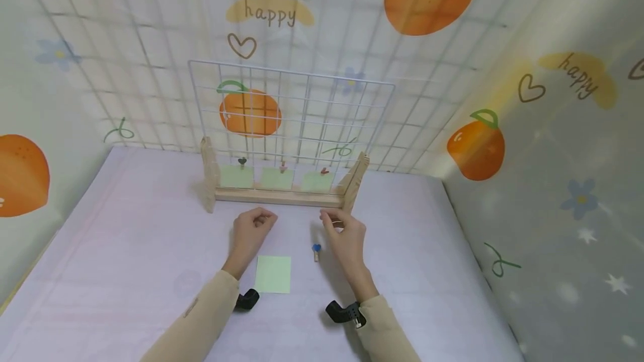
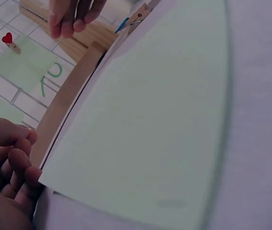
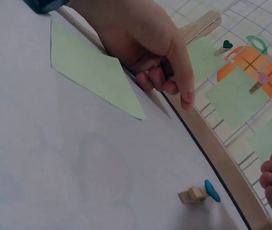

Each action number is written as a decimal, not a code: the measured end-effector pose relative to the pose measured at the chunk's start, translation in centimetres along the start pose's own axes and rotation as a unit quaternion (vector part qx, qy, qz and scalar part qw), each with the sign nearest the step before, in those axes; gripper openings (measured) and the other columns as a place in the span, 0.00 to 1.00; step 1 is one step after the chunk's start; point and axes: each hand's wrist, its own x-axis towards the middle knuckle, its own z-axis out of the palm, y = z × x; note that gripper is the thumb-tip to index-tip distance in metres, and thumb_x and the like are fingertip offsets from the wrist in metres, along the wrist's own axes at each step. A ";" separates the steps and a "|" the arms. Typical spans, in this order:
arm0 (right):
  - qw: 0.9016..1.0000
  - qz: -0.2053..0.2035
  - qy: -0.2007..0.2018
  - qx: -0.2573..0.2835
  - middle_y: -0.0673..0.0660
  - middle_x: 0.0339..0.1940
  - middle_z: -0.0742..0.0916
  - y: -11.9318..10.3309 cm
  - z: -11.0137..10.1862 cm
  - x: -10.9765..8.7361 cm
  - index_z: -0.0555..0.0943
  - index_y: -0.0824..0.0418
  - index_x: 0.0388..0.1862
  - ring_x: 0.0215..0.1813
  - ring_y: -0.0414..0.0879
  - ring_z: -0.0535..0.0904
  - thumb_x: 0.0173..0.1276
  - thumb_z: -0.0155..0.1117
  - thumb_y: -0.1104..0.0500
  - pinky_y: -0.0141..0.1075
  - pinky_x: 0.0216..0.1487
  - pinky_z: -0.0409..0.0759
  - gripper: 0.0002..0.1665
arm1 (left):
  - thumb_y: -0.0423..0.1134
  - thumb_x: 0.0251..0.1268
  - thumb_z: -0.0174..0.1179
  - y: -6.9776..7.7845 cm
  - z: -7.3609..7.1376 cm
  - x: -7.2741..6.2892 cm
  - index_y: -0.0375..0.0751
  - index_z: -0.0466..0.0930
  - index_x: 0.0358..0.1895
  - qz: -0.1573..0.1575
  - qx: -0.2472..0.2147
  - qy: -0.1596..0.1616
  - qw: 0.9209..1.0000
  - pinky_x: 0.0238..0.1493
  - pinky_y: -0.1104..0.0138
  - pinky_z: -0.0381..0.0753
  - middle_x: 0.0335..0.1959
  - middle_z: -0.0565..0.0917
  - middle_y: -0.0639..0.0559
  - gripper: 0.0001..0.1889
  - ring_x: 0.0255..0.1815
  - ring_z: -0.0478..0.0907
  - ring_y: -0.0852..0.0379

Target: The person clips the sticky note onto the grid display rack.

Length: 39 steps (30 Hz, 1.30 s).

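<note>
My left hand (image 1: 250, 233) hovers over the table with loosely curled fingers and holds nothing. A pale green paper square (image 1: 273, 275) lies on the table just below it and to its right. My right hand (image 1: 348, 239) is also loosely curled and empty, in front of the stand's right end. Beside it on the table lies a small wooden clothespin (image 1: 316, 252), topped with a blue heart that shows in the right wrist view. Both hands are apart from the paper and the clothespin in the head view.
Behind the hands stands a white wire grid (image 1: 302, 110) in a wooden base (image 1: 282, 197). Three green paper squares (image 1: 236, 176) hang low on it from heart clothespins, dark green, pink and red (image 1: 325, 171). Patterned cloth walls (image 1: 543, 144) enclose the table (image 1: 126, 250).
</note>
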 end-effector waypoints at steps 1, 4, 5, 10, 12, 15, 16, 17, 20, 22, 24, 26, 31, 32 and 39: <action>1.000 0.000 0.000 -0.001 0.52 0.35 0.94 0.1 -0.1 -0.1 0.92 0.58 0.42 0.33 0.49 0.90 0.72 0.72 0.62 0.37 0.38 0.88 0.04 | 0.39 0.68 0.72 -0.1 0.0 -0.2 0.44 0.91 0.36 0.001 -0.002 -0.005 1.000 0.31 0.71 0.75 0.29 0.87 0.52 0.04 0.28 0.77 0.58; 1.000 0.000 0.006 0.001 0.52 0.35 0.94 0.5 -0.2 -0.5 0.92 0.59 0.41 0.33 0.49 0.90 0.70 0.73 0.65 0.40 0.38 0.88 0.04 | 0.40 0.68 0.72 -0.2 -0.3 -0.9 0.46 0.91 0.36 0.006 -0.007 -0.029 1.000 0.32 0.70 0.76 0.30 0.87 0.53 0.03 0.29 0.77 0.58; 1.000 0.001 0.007 0.004 0.53 0.35 0.94 0.7 -0.2 -0.6 0.92 0.59 0.41 0.34 0.49 0.90 0.70 0.73 0.65 0.40 0.39 0.89 0.04 | 0.40 0.68 0.72 -0.1 -0.4 -1.1 0.46 0.92 0.36 0.007 -0.008 -0.036 0.999 0.32 0.70 0.77 0.30 0.87 0.53 0.03 0.29 0.78 0.58; 1.000 0.002 -0.010 0.017 0.52 0.35 0.94 1.3 0.8 -1.3 0.92 0.59 0.42 0.35 0.47 0.90 0.72 0.72 0.64 0.38 0.40 0.88 0.05 | 0.41 0.68 0.72 -0.3 -1.4 -2.0 0.46 0.92 0.36 0.017 -0.005 -0.037 0.999 0.33 0.70 0.78 0.31 0.88 0.53 0.04 0.30 0.79 0.56; 1.000 0.003 -0.018 0.021 0.52 0.36 0.94 1.4 1.3 -1.5 0.92 0.59 0.43 0.36 0.47 0.90 0.73 0.71 0.63 0.38 0.40 0.88 0.05 | 0.41 0.68 0.72 -0.5 -1.7 -2.3 0.46 0.91 0.35 0.020 0.000 -0.029 0.999 0.34 0.70 0.78 0.31 0.88 0.53 0.04 0.30 0.79 0.56; 0.999 0.004 -0.018 0.026 0.52 0.36 0.94 1.4 1.8 -1.9 0.91 0.60 0.45 0.37 0.46 0.90 0.73 0.72 0.62 0.37 0.41 0.88 0.06 | 0.41 0.68 0.73 -0.7 -2.0 -2.7 0.47 0.91 0.35 0.020 0.014 -0.025 0.999 0.34 0.69 0.77 0.29 0.87 0.54 0.04 0.30 0.78 0.56; 1.000 0.006 -0.015 0.025 0.52 0.37 0.94 1.4 1.8 -2.0 0.91 0.60 0.46 0.37 0.46 0.90 0.73 0.72 0.62 0.37 0.41 0.89 0.06 | 0.41 0.68 0.73 -0.8 -2.1 -2.9 0.48 0.91 0.35 0.021 0.018 -0.027 0.999 0.33 0.69 0.77 0.28 0.87 0.54 0.04 0.30 0.78 0.56; 1.000 0.007 -0.011 0.023 0.52 0.37 0.93 1.4 1.8 -2.0 0.91 0.60 0.46 0.38 0.46 0.90 0.73 0.72 0.62 0.38 0.41 0.89 0.07 | 0.41 0.67 0.73 -0.8 -2.1 -3.0 0.48 0.91 0.35 0.023 0.019 -0.029 0.999 0.33 0.69 0.77 0.28 0.86 0.54 0.04 0.30 0.78 0.57; 1.000 0.011 -0.003 0.015 0.52 0.37 0.93 1.4 1.7 -2.1 0.91 0.60 0.47 0.38 0.45 0.89 0.73 0.72 0.62 0.39 0.41 0.89 0.07 | 0.41 0.67 0.73 -0.8 -2.0 -3.2 0.48 0.91 0.35 0.035 0.018 -0.034 0.999 0.32 0.69 0.76 0.26 0.85 0.55 0.04 0.28 0.77 0.57; 1.000 0.018 -0.003 0.012 0.52 0.38 0.93 1.5 1.5 -2.1 0.91 0.59 0.47 0.38 0.45 0.89 0.73 0.72 0.62 0.39 0.42 0.88 0.07 | 0.41 0.67 0.73 -0.8 -1.9 -3.4 0.47 0.91 0.35 0.045 0.019 -0.037 0.998 0.31 0.69 0.76 0.25 0.84 0.55 0.04 0.27 0.77 0.57; 1.000 0.025 -0.006 0.011 0.51 0.38 0.93 1.7 1.4 -2.2 0.91 0.58 0.48 0.39 0.44 0.89 0.73 0.72 0.61 0.39 0.43 0.88 0.07 | 0.41 0.67 0.74 -0.8 -2.0 -3.6 0.48 0.91 0.35 0.056 0.023 -0.041 0.997 0.29 0.70 0.75 0.24 0.82 0.56 0.04 0.26 0.75 0.57; 0.999 0.036 -0.012 0.013 0.50 0.38 0.93 1.8 1.6 -2.2 0.91 0.57 0.48 0.39 0.43 0.89 0.74 0.72 0.60 0.38 0.43 0.88 0.07 | 0.42 0.66 0.75 -0.9 -2.3 -4.0 0.51 0.90 0.35 0.062 0.031 -0.052 0.996 0.28 0.70 0.73 0.24 0.81 0.57 0.03 0.26 0.74 0.58; 0.998 0.051 -0.019 0.011 0.49 0.38 0.93 1.9 1.7 -2.4 0.91 0.57 0.48 0.38 0.42 0.88 0.74 0.71 0.60 0.37 0.43 0.87 0.07 | 0.44 0.63 0.77 -1.2 -3.0 -5.1 0.57 0.90 0.35 0.107 0.077 -0.083 0.988 0.26 0.70 0.71 0.26 0.80 0.62 0.05 0.25 0.71 0.61; 0.998 0.053 -0.021 0.011 0.49 0.38 0.93 1.9 1.7 -2.5 0.91 0.57 0.48 0.38 0.42 0.88 0.74 0.71 0.60 0.36 0.43 0.87 0.07 | 0.45 0.62 0.78 -1.2 -3.1 -5.2 0.57 0.90 0.35 0.114 0.087 -0.088 0.986 0.27 0.70 0.71 0.27 0.81 0.63 0.05 0.25 0.71 0.62; 0.999 0.046 -0.021 0.004 0.49 0.38 0.93 1.9 1.5 -2.4 0.91 0.58 0.48 0.37 0.43 0.88 0.73 0.72 0.61 0.35 0.42 0.87 0.07 | 0.48 0.53 0.83 -1.2 -4.1 -6.5 0.55 0.91 0.42 0.117 0.118 -0.137 0.977 0.30 0.70 0.69 0.32 0.83 0.59 0.15 0.26 0.68 0.64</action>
